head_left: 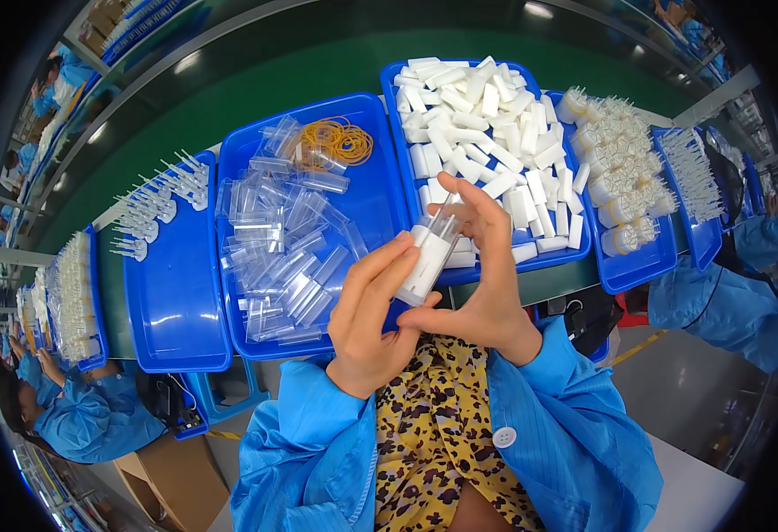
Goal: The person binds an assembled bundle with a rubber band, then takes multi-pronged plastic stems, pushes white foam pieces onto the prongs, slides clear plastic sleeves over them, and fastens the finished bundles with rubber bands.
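Note:
Between my hands, tilted, is a clear plastic tube (443, 232) with a white block (422, 262) inside it. The fingers of my left hand (367, 319) press along its left side. My right hand (491, 279) spans its length, with the thumb at the lower end and the fingertips near the upper end. Ahead to the left, a blue tray (373, 199) bears a heap of similar clear tubes (296, 288) and a tangle of yellow rubber bands (340, 142). To the right, another blue tray (392, 78) is piled with white blocks (486, 115).
Farther left, a blue tray (176, 310) holds white thin-stemmed parts (163, 199) at its far end. At the right, a blue tray (637, 273) carries stacked white round parts with pins (624, 168). Co-workers in blue sit at both sides (88, 417). A cardboard box (172, 479) stands lower left.

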A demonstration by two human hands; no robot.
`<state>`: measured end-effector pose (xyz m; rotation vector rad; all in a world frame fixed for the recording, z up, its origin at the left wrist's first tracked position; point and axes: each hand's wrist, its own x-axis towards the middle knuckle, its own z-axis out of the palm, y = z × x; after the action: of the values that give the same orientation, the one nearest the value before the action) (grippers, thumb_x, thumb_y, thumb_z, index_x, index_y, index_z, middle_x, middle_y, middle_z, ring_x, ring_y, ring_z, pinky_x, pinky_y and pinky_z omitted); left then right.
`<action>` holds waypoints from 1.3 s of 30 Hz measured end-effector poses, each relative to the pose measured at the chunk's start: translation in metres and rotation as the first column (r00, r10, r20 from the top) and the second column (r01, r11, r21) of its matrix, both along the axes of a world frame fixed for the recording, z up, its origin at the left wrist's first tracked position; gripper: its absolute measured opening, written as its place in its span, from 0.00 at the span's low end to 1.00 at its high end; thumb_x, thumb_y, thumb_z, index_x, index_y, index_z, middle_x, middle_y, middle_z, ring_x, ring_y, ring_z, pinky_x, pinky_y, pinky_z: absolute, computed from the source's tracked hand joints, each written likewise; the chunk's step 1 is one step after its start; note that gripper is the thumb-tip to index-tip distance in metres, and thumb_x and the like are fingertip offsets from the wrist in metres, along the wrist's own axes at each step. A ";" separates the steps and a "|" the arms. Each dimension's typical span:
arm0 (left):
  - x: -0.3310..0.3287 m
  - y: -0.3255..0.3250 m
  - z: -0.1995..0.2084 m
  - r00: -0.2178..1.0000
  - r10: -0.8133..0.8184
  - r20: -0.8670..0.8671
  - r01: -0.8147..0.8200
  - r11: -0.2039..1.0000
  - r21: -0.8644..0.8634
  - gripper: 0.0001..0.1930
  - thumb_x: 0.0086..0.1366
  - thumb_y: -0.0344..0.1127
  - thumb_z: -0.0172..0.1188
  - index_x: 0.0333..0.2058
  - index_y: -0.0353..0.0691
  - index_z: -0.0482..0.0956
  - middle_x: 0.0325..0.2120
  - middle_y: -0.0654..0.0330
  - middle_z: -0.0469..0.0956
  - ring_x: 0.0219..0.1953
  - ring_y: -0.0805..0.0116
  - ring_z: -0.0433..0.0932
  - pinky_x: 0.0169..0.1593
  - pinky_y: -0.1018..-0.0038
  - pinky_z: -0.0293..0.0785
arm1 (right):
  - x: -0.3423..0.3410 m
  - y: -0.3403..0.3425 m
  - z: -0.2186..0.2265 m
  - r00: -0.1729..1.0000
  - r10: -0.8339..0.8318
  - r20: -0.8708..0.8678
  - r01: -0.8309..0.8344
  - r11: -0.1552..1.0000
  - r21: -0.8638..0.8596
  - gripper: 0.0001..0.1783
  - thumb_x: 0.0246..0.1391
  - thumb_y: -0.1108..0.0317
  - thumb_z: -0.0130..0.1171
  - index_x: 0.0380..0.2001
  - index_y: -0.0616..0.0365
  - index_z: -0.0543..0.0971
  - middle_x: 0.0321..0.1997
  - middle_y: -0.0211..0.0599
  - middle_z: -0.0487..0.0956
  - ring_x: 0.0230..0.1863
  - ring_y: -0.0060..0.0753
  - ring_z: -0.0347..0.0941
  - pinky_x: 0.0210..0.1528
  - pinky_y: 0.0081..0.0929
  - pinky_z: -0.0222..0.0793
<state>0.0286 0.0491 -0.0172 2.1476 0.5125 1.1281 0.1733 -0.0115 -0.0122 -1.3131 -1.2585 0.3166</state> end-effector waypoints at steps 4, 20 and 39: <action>0.002 0.001 -0.003 1.000 0.004 -0.002 -0.004 0.999 0.046 0.30 0.47 0.23 0.71 0.52 0.35 0.73 0.50 0.48 0.73 0.49 0.55 0.76 0.50 0.68 0.75 | -0.005 -0.002 -0.004 1.000 -0.012 -0.023 0.011 0.999 -0.053 0.52 0.30 0.61 0.76 0.60 0.61 0.61 0.59 0.46 0.65 0.56 0.42 0.67 0.54 0.36 0.65; 0.003 -0.004 -0.010 0.995 -0.068 0.078 0.073 0.995 -0.064 0.40 0.51 0.19 0.67 0.61 0.31 0.56 0.53 0.43 0.70 0.53 0.52 0.74 0.48 0.65 0.80 | -0.010 0.001 -0.027 0.969 -0.216 0.115 0.179 0.946 0.269 0.36 0.29 0.66 0.74 0.47 0.62 0.74 0.52 0.44 0.71 0.59 0.50 0.64 0.57 0.40 0.63; 0.003 -0.005 0.009 0.995 -0.035 0.098 0.046 0.994 -0.104 0.26 0.48 0.24 0.71 0.49 0.32 0.75 0.45 0.47 0.76 0.47 0.55 0.77 0.46 0.70 0.78 | 0.014 -0.012 -0.009 0.692 0.203 -0.693 -0.319 0.947 -0.040 0.20 0.57 0.63 0.57 0.51 0.58 0.71 0.44 0.33 0.77 0.36 0.15 0.70 0.30 0.12 0.65</action>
<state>0.0313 0.0446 -0.0079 1.9934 0.4722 1.1500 0.1877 -0.0238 -0.0211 -0.9848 -0.7780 1.0331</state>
